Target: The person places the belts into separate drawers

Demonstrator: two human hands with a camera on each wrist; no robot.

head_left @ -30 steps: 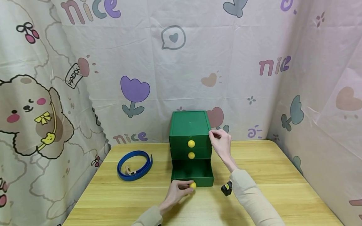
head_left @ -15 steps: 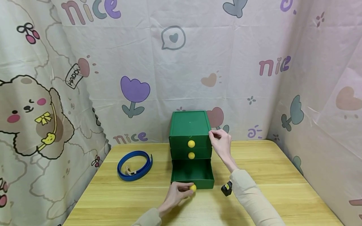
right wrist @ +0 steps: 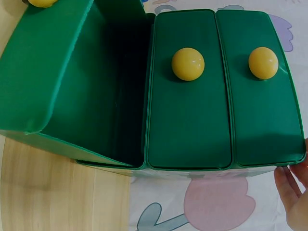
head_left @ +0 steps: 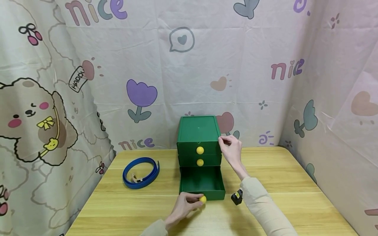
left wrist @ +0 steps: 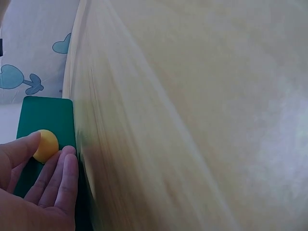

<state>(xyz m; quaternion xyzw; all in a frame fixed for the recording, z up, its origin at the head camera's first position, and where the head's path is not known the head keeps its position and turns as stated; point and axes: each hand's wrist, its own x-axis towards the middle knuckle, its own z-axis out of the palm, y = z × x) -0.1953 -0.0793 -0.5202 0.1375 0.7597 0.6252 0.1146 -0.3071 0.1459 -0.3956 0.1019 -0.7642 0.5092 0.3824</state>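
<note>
A green three-drawer box [head_left: 199, 127] stands at the back middle of the table, each drawer fronted by a round yellow knob. Its bottom drawer [head_left: 217, 195] is pulled out, and the part of its inside that shows holds nothing. My left hand [head_left: 183, 208] pinches that drawer's yellow knob [left wrist: 47, 146] between thumb and fingers. At the upper right front corner of the box, my right hand [head_left: 231, 150] grips the edge with thumb and fingertips. The middle drawer [right wrist: 187, 115] and the top drawer [right wrist: 264, 110] are closed.
A coiled blue belt [head_left: 138, 186] with a metal buckle lies on the wooden table [head_left: 118, 209], left of the box. Beside the right sleeve is a small black object [head_left: 237, 197] with a yellow patch. A printed cloth [head_left: 203, 65] hangs behind the table and along both sides.
The bottom drawer has slid a little farther out toward me, with my left hand on its knob. My right hand keeps its place at the box corner.
</note>
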